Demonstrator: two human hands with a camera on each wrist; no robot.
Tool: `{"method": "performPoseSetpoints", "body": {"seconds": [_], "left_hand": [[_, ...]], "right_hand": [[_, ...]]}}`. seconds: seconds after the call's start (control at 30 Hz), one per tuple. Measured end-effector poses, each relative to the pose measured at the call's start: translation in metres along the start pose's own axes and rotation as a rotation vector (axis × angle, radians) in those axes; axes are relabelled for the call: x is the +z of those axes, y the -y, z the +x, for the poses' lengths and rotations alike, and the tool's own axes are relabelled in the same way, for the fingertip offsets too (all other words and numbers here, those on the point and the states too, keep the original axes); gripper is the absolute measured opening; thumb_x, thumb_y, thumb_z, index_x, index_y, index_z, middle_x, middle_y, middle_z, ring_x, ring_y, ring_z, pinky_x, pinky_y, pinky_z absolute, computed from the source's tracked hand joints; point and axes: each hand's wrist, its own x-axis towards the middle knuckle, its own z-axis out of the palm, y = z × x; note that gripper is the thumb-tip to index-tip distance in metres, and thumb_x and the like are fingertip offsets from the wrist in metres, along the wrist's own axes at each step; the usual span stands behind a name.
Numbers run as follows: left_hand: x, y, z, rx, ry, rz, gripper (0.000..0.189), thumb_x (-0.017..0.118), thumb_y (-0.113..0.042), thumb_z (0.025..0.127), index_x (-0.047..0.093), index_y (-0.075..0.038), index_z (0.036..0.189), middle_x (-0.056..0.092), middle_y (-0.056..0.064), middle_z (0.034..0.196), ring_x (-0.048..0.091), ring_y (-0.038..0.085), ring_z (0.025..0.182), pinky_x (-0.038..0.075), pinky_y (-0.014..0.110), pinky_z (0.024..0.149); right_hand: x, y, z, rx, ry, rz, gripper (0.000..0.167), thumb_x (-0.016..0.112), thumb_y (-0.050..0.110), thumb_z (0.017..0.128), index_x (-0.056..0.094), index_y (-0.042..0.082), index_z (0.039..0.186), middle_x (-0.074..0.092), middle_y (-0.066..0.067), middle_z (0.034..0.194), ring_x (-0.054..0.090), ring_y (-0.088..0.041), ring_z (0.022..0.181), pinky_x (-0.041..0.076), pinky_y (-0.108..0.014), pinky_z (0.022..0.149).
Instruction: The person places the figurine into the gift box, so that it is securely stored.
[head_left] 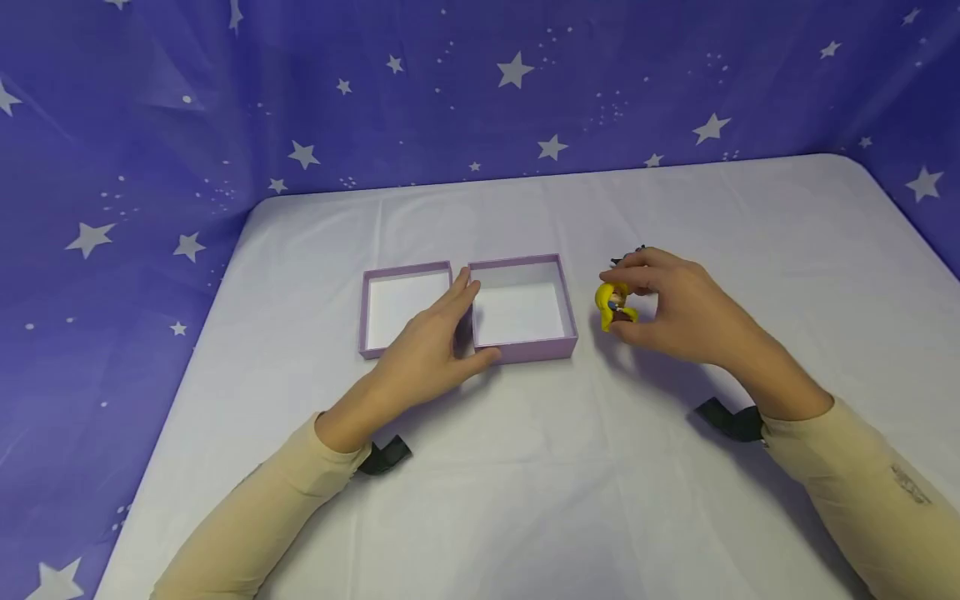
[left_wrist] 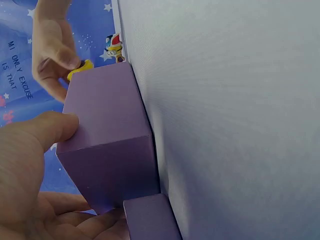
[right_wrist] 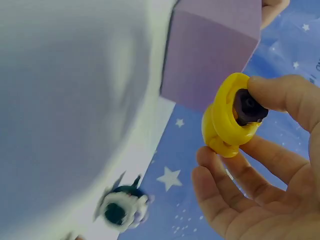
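My right hand (head_left: pixel 678 312) pinches a small figurine (head_left: pixel 606 304) with a yellow hood, to the right of an open purple box (head_left: pixel 525 353). The right wrist view shows its dark underside (right_wrist: pixel 250 107), with the thumb on it and the fingers on the yellow side. With my left hand (head_left: pixel 423 354) I hold the box at its left side. The left thumb (left_wrist: pixel 65 125) lies against the box's near wall, and the other fingers reach along its left wall. The box's white inside shows nothing in it.
A shallower purple tray-like box part (head_left: pixel 365 312), white inside, lies left of the box, partly behind my left hand. Beyond my right hand stand other small figures, a dark-and-white one (right_wrist: pixel 122 207) and a red-and-yellow one (left_wrist: pixel 115 47). A starry blue curtain (head_left: pixel 420 100) surrounds the white table.
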Motion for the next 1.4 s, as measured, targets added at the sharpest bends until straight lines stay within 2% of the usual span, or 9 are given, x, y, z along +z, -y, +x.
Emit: {"method": "performPoseSetpoints", "body": {"seconds": [0.2, 0.3, 0.5, 0.7, 0.93, 1.2, 1.4], "left_hand": [[-0.002, 0.001, -0.003, 0.003, -0.013, 0.001, 0.091, 0.068, -0.049, 0.088, 0.026, -0.002, 0.153, 0.014, 0.014, 0.161, 0.022, 0.023, 0.144, 0.027, 0.041, 0.113], [-0.003, 0.002, -0.003, 0.007, -0.016, 0.002, 0.091, 0.069, -0.048, 0.088, 0.026, -0.002, 0.153, 0.014, 0.013, 0.161, 0.021, 0.023, 0.144, 0.027, 0.04, 0.113], [-0.002, 0.002, -0.002, 0.021, -0.02, 0.0, 0.09, 0.069, -0.048, 0.088, 0.028, -0.001, 0.152, 0.014, 0.012, 0.161, 0.022, 0.022, 0.144, 0.027, 0.039, 0.113], [-0.003, 0.002, -0.001, 0.008, -0.005, 0.009, 0.091, 0.068, -0.05, 0.088, 0.026, -0.003, 0.153, 0.013, 0.012, 0.161, 0.022, 0.022, 0.144, 0.027, 0.04, 0.113], [-0.003, 0.002, -0.001, -0.002, 0.007, 0.008, 0.09, 0.067, -0.05, 0.088, 0.026, -0.003, 0.153, 0.012, 0.011, 0.161, 0.023, 0.023, 0.143, 0.028, 0.041, 0.112], [-0.001, 0.003, -0.001, 0.001, 0.013, 0.0, 0.091, 0.066, -0.052, 0.088, 0.025, -0.005, 0.154, 0.012, 0.011, 0.161, 0.025, 0.024, 0.143, 0.03, 0.042, 0.111], [-0.001, 0.004, -0.001, 0.019, 0.006, -0.013, 0.091, 0.067, -0.051, 0.089, 0.024, -0.005, 0.154, 0.012, 0.014, 0.161, 0.023, 0.025, 0.143, 0.03, 0.04, 0.112]], "right_hand": [[0.003, 0.018, 0.017, -0.034, -0.001, 0.04, 0.055, 0.084, 0.018, 0.073, 0.068, 0.007, 0.124, 0.058, 0.0, 0.118, 0.058, -0.01, 0.088, 0.049, -0.034, 0.071], [0.007, 0.025, 0.025, -0.031, 0.017, 0.051, 0.055, 0.083, 0.019, 0.074, 0.067, 0.008, 0.126, 0.058, 0.0, 0.119, 0.057, -0.011, 0.088, 0.047, -0.035, 0.073], [0.014, 0.037, 0.038, -0.042, 0.037, 0.066, 0.056, 0.082, 0.022, 0.075, 0.066, 0.009, 0.127, 0.058, -0.001, 0.12, 0.057, -0.017, 0.098, 0.046, -0.041, 0.082], [0.025, 0.049, 0.049, -0.067, 0.086, 0.045, 0.058, 0.082, 0.023, 0.075, 0.065, 0.01, 0.128, 0.057, -0.002, 0.121, 0.057, -0.019, 0.098, 0.05, -0.036, 0.079], [0.042, 0.058, 0.064, -0.118, 0.149, 0.063, 0.055, 0.086, 0.021, 0.073, 0.067, 0.007, 0.123, 0.059, -0.002, 0.116, 0.057, -0.017, 0.1, 0.05, -0.036, 0.088], [0.06, 0.065, 0.083, -0.126, 0.281, 0.021, 0.051, 0.087, 0.025, 0.073, 0.07, 0.007, 0.118, 0.062, -0.003, 0.111, 0.06, -0.017, 0.091, 0.051, -0.032, 0.081], [0.072, 0.069, 0.093, -0.147, 0.338, 0.011, 0.048, 0.09, 0.023, 0.069, 0.073, 0.008, 0.111, 0.062, -0.004, 0.101, 0.057, -0.018, 0.082, 0.05, -0.031, 0.073]]}}
